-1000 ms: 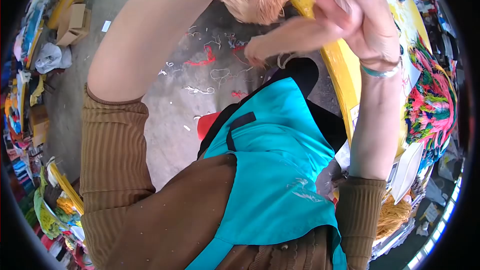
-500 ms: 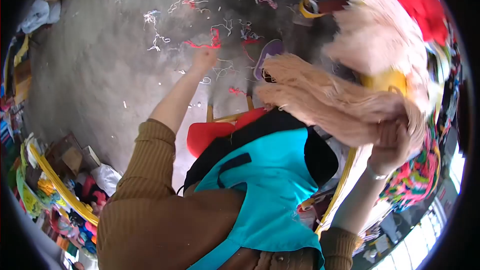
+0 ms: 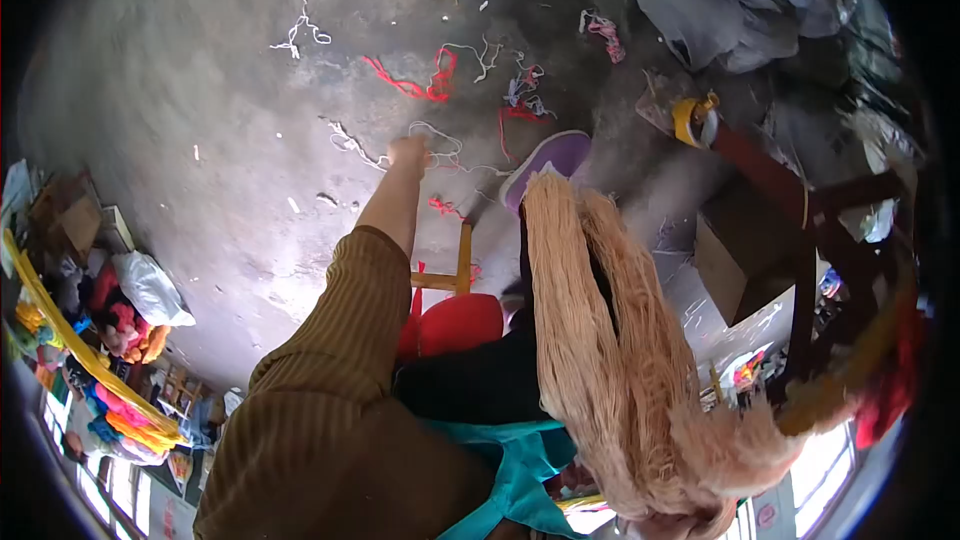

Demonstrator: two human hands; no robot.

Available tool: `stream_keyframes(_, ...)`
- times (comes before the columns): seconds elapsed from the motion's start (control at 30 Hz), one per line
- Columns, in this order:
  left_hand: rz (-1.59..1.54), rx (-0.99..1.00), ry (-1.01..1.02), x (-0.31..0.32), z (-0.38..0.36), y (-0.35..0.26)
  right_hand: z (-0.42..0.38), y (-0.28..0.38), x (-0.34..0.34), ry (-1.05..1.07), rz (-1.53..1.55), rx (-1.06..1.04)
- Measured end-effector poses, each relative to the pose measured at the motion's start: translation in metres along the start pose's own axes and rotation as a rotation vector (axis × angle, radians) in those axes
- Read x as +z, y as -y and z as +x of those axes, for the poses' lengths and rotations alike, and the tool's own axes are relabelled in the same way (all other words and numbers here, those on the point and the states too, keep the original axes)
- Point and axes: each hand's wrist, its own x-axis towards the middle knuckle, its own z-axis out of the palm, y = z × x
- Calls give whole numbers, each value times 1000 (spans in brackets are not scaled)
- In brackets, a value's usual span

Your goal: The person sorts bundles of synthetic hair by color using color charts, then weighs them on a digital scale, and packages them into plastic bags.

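My left hand (image 3: 408, 152) stretches out low over the floor, its fingers closed; what they hold, if anything, is hidden. White thread (image 3: 440, 140) shows right beside it. A long hank of peach yarn (image 3: 620, 340) hangs in two thick strands across my leg, its far end near a purple shoe (image 3: 555, 160). At the bottom edge, in shadow and partly covered by yarn, my right hand (image 3: 692, 522) is closed around the near end of the hank. A fluffy pale bundle (image 3: 740, 445) lies against it.
Red yarn scraps (image 3: 430, 80) and white thread tangles litter the floor. A red stool seat (image 3: 460, 325) is by my leg. To the right stand a cardboard box (image 3: 745, 250), a dark frame (image 3: 810, 290) and grey plastic bags (image 3: 730, 0). Coloured yarn (image 3: 120, 315) sits left behind a yellow rail.
My view has turned right and the scene has shifted. The peach hank has swung from sideways to hanging down along my leg. My right hand has drawn down toward the bottom edge.
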Motion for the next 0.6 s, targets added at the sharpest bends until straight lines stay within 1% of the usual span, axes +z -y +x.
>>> stream_keyframes(0.07, 299, 141, -265, 0, -3, -4, 0, -1, 8, 9, -58, -31)
stream_keyframes(0.1, 301, 124, -271, -3, 5, 6, -1, -1, 10, 17, -81, -42)
stream_keyframes(0.17, 461, 314, -455, -19, 17, 22, -1, -1, 16, 32, -120, -54)
stream_keyframes(0.2, 469, 304, -462, -26, 23, 29, 1, 0, 18, 41, -137, -56)
stream_keyframes(0.27, 564, 120, -300, -35, 35, 43, -1, 0, 24, 52, -165, -70)
stream_keyframes(0.3, 570, 115, -302, -36, 33, 48, -1, 1, 24, 54, -175, -70)
stream_keyframes(0.37, 610, 276, -311, -33, 26, 60, -2, -1, 29, 66, -196, -82)
stream_keyframes(0.53, 680, 298, -321, -19, 22, 60, -1, -4, 35, 85, -234, -109)
stream_keyframes(0.6, 823, 317, -349, -15, 31, 59, 0, -4, 37, 90, -250, -117)
